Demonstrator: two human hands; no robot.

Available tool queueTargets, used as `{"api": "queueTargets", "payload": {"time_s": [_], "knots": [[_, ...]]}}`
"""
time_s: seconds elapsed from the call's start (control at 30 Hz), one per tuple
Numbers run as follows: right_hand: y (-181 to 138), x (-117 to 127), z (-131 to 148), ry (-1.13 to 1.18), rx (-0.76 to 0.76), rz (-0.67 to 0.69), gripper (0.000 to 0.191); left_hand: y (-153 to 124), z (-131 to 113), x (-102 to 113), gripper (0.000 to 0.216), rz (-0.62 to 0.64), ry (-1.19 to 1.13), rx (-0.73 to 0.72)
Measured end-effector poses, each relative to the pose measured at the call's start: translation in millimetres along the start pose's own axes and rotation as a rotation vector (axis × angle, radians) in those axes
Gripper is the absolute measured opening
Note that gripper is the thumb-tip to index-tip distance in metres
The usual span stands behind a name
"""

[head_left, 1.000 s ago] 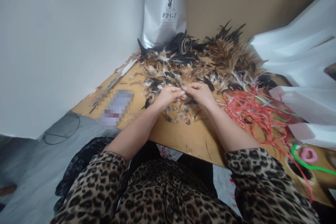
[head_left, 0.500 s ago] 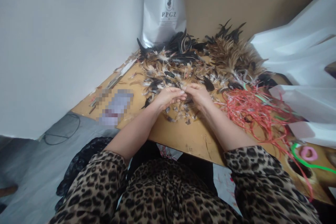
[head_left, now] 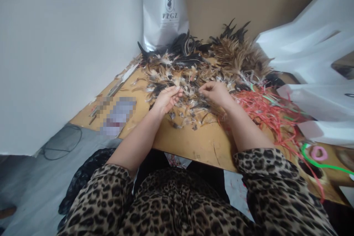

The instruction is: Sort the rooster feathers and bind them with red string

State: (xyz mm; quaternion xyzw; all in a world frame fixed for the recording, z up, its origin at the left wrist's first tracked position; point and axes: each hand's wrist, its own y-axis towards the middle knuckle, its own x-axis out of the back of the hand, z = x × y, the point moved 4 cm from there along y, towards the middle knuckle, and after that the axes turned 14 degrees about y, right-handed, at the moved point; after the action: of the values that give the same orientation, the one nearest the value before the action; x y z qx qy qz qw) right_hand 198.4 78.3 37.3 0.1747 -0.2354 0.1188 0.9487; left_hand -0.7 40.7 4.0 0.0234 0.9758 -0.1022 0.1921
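A heap of brown, black and pale feathers (head_left: pixel 193 66) covers the far part of a wooden table (head_left: pixel 190 143). My left hand (head_left: pixel 166 99) rests on the near edge of the heap, its fingers curled with the fingertips pressed together among the feathers. My right hand (head_left: pixel 217 92) is a hand's width to the right, thumb and fingers pinched on a small feather in the heap. What the left fingers hold is too small to name. Both forearms lie over the table's front edge, in leopard-print sleeves.
A tangle of red strings (head_left: pixel 265 112) with a few green ones lies right of the feathers. A silver bag (head_left: pixel 164 11) stands at the back by the white wall. White plastic bags (head_left: pixel 312 66) pile up on the right. A pink ring (head_left: pixel 318 153) sits near the right edge.
My hands were touching at the fingertips over the feathers; they have drawn apart, the left staying low and the right shifting right. The view has shifted slightly.
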Motion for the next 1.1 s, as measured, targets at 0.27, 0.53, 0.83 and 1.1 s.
{"api": "queueTargets", "payload": {"time_s": [0.27, 0.53, 0.83, 1.1], "knots": [[-10, -34, 8, -0.526, 0.264, 0.067, 0.019, 2, 2, 1, 0.005, 0.028, 0.007, 0.003], [-7, -7, 29, -0.526, 0.38, -0.103, 0.022, 1, 2, 0, 0.007, 0.036, -0.006, -0.005], [-12, -9, 50, -0.541, 0.439, -0.078, 0.023, -8, 7, -12, 0.006, 0.236, 0.085, 0.109], [-14, -10, 54, -0.409, 0.395, -0.182, 0.02, -2, 9, -10, 0.008, 0.128, 0.068, 0.057]]}}
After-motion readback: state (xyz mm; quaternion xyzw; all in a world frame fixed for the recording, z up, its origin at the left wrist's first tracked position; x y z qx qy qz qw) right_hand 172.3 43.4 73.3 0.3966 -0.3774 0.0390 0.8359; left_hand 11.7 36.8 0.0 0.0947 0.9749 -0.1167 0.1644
